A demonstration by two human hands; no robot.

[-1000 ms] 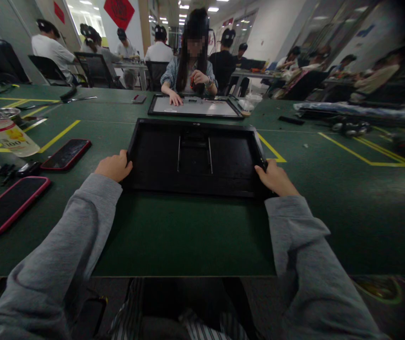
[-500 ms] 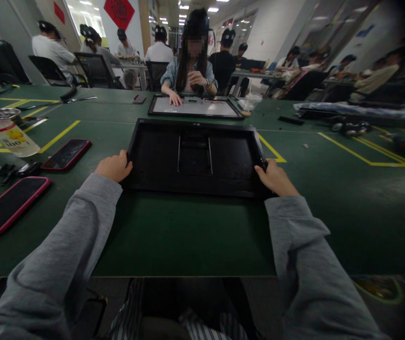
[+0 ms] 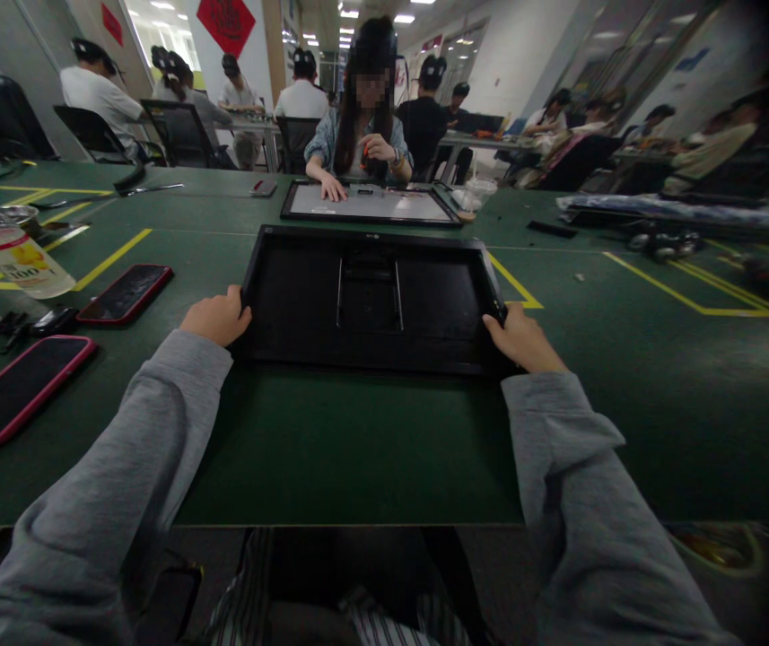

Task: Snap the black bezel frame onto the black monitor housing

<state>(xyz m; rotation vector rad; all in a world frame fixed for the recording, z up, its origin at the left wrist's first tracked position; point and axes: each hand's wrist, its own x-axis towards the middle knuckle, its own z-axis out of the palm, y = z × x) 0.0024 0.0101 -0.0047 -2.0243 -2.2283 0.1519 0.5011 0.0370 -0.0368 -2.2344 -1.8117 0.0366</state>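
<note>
We see a black monitor back cover (image 3: 293, 296) at frame centre, open side up, on the green tabletop (image 3: 357, 449). Long axis runs left-right across the frame, lying between our two hands. Left hand (image 3: 215, 318) grips the left short edge, thumb toward the rim; right hand (image 3: 525, 341) grips the right short edge, thumb on the rim. Neither hand is nearer: both touch. Fingertips under the edges are hidden; we can't tell whether the near edge is slightly raised. Just beyond the far edge, upper centre, a grey display panel (image 3: 397, 207) lies under a co-worker's hand (image 3: 334, 187). Phone with red edging (image 3: 126, 294) sits left of our left hand.
</note>
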